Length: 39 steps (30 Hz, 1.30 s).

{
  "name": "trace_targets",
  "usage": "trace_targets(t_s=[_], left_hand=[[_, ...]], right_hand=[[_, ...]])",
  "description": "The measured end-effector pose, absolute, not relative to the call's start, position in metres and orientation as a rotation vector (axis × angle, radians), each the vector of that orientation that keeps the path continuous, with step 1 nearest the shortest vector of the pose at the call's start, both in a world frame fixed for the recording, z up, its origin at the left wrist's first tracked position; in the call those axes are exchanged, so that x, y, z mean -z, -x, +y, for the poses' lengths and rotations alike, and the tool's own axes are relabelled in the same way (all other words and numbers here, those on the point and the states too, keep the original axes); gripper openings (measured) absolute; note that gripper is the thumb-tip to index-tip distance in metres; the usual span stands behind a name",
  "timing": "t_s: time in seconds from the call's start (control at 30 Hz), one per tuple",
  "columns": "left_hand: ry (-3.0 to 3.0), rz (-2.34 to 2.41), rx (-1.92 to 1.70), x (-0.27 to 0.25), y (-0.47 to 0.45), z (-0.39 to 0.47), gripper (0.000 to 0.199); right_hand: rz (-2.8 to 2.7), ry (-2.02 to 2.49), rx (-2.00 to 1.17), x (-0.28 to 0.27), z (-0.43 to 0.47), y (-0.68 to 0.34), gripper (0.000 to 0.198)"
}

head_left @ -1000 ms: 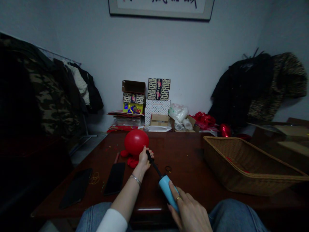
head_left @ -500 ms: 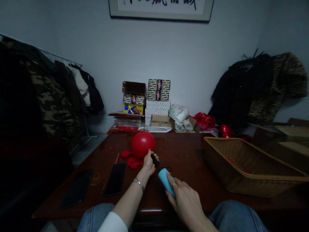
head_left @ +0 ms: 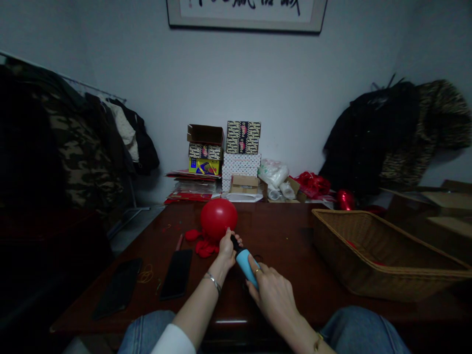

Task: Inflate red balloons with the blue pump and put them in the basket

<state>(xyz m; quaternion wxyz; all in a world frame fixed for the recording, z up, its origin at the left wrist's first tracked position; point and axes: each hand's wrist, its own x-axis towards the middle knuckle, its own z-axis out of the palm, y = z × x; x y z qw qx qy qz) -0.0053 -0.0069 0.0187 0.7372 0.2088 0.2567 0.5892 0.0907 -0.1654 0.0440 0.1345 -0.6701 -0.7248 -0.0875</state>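
A round red balloon (head_left: 219,219), blown up, sits above the table in front of my left hand (head_left: 228,246). That hand is closed round the black end of a balloon pump (head_left: 246,265), right at the balloon's neck; the neck itself is hidden by my fingers. My right hand (head_left: 272,290) grips the pump's light blue barrel from above and behind. Only a short black stretch shows between the barrel and my left hand. Several limp red balloons (head_left: 205,248) lie on the table beneath the round one.
A wicker basket (head_left: 368,250) with some red pieces in it stands on the right of the dark table (head_left: 287,221). To the left lie a black phone (head_left: 177,275), a dark flat object (head_left: 118,287) and yellow rubber bands (head_left: 146,274). Boxes (head_left: 241,169) are stacked at the back.
My right hand has pushed the blue barrel forward and to the left, towards my left hand, so less of the black part shows. The round balloon's top edge sits slightly higher. My left hand stays put.
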Motion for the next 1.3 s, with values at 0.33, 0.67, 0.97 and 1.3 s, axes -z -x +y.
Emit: trace_targets(t_s=[0.33, 0.67, 0.97, 1.3], left_hand=[[-0.465, 0.548, -1.307, -0.024, 0.011, -0.006, 0.03], [-0.453, 0.531, -1.365, -0.023, 0.024, 0.006, 0.033], [-0.423, 0.557, -1.378, -0.028, 0.022, 0.001, 0.033], [-0.422, 0.595, -1.362, -0.023, 0.006, -0.01, 0.027]], right_hand=[[-2.101, 1.913, 0.276, -0.037, -0.177, -0.096, 0.057], [-2.147, 1.82, 0.327, -0.023, -0.204, -0.122, 0.058], [-2.178, 1.75, 0.356, -0.017, -0.218, -0.138, 0.058], [-2.137, 1.867, 0.249, -0.031, -0.198, -0.125, 0.055]])
